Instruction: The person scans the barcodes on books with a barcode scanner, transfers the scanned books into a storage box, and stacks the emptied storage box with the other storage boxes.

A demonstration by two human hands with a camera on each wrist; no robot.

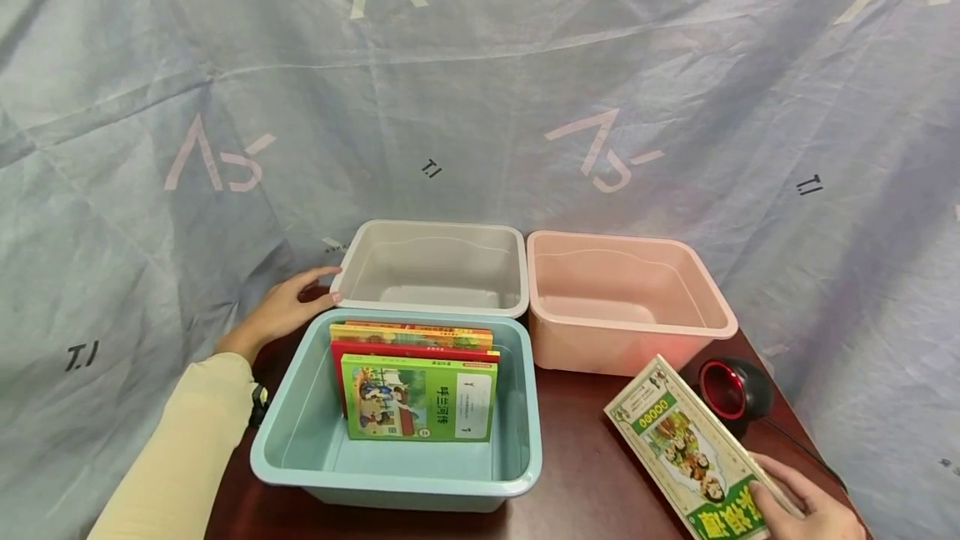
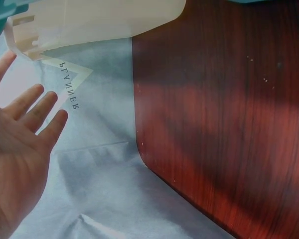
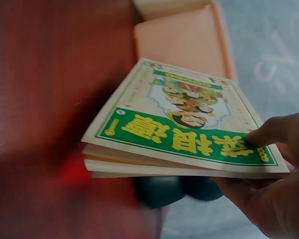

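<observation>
1 cream-and-green paperback (image 1: pixel 678 448) is pinched at its near end by the right hand (image 1: pixel 813 515), over the desk (image 1: pixel 573 436); were that grip loosened, it could be dropped, its parted pages (image 3: pixel 124 167) splayed. By the left hand (image 1: pixel 288 307), fingers spread, nothing is gripped (contact with the smooth, round-cornered grey plastic bin (image 1: pixel 457 255) is unclear).

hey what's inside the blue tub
The blue tub holds books: a green book in front, a red book behind it, and yellow-orange books at the back. The green book hides most of the red cover; the tub's floor behind them is covered too.
</observation>
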